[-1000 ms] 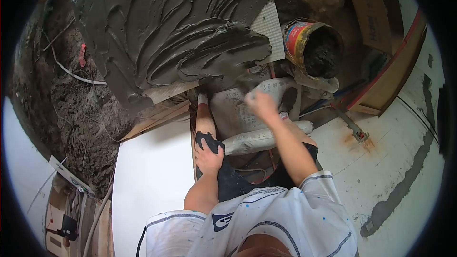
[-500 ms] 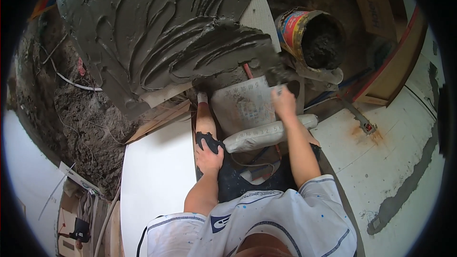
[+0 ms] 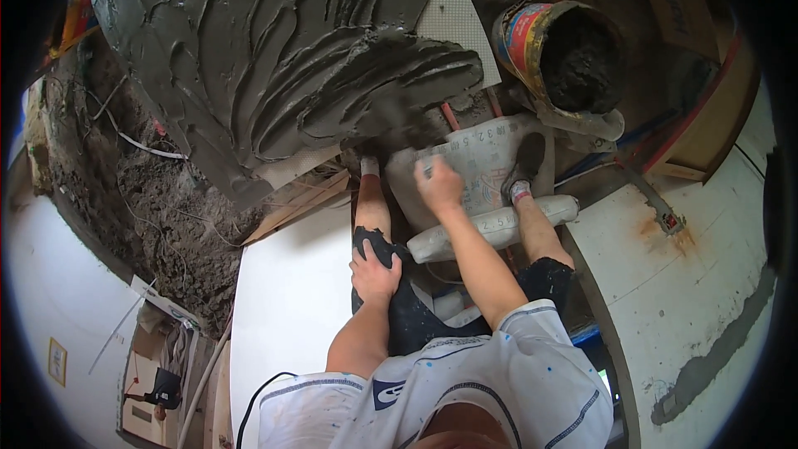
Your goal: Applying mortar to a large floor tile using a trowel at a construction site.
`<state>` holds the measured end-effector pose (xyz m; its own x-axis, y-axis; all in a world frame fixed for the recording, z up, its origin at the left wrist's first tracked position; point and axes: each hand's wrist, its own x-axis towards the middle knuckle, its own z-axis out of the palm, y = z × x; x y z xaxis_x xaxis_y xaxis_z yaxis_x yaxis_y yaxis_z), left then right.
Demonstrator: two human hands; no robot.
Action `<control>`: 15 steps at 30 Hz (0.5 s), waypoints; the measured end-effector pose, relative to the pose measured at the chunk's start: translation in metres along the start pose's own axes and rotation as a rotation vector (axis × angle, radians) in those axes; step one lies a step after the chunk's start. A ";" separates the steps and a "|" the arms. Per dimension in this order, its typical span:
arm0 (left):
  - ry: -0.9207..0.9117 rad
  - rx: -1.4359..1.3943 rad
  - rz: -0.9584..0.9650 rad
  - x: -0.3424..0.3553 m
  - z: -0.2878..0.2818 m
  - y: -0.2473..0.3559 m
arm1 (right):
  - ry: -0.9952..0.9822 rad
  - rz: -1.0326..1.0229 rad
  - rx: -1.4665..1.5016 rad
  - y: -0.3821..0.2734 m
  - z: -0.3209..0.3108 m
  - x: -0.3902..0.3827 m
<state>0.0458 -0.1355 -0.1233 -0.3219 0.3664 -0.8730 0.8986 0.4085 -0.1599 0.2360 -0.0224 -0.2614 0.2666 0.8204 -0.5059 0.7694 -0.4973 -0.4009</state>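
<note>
My right hand [image 3: 439, 183] is closed on the handle of a trowel, whose blurred, mortar-coated blade [image 3: 399, 129] is at the near edge of a large panel [image 3: 249, 50] spread with wavy grey mortar. Pale gridded backing [image 3: 449, 17] shows at the panel's edges. My left hand [image 3: 374, 274] rests open, fingers apart, on my left knee in torn dark cloth. Under my right hand lie printed paper cement sacks [image 3: 490, 158], with a rolled one [image 3: 540, 216] across the front. A bucket [image 3: 582, 58] of dark mortar stands right of the panel.
Rough rubble [image 3: 166, 208] with cables lies left, beside a white board [image 3: 283, 299]. Right are a cardboard piece [image 3: 669, 4], a curved wooden board [image 3: 702, 145] and a white patched surface [image 3: 657, 299]. A person in dark clothing [image 3: 165, 391] is small at lower left.
My right hand and trowel swung rightward half a second ago and now sit back to the left. My left hand stays on the knee. The view has shifted slightly.
</note>
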 end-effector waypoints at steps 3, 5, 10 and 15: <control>0.045 0.027 0.015 -0.001 -0.001 -0.003 | 0.168 0.238 -0.043 0.055 -0.035 0.025; 0.039 0.008 0.019 0.000 -0.002 0.002 | 0.202 0.262 -0.065 0.096 -0.065 0.038; 0.035 -0.013 -0.006 -0.002 -0.004 -0.005 | 0.165 0.199 0.211 0.133 -0.129 0.056; 0.028 -0.025 -0.027 -0.003 -0.004 -0.012 | -0.141 -0.095 0.337 0.086 -0.166 0.145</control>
<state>0.0347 -0.1378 -0.1170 -0.3548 0.3778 -0.8552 0.8818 0.4392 -0.1718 0.4372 0.1004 -0.2430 0.1028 0.8321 -0.5450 0.5466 -0.5051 -0.6680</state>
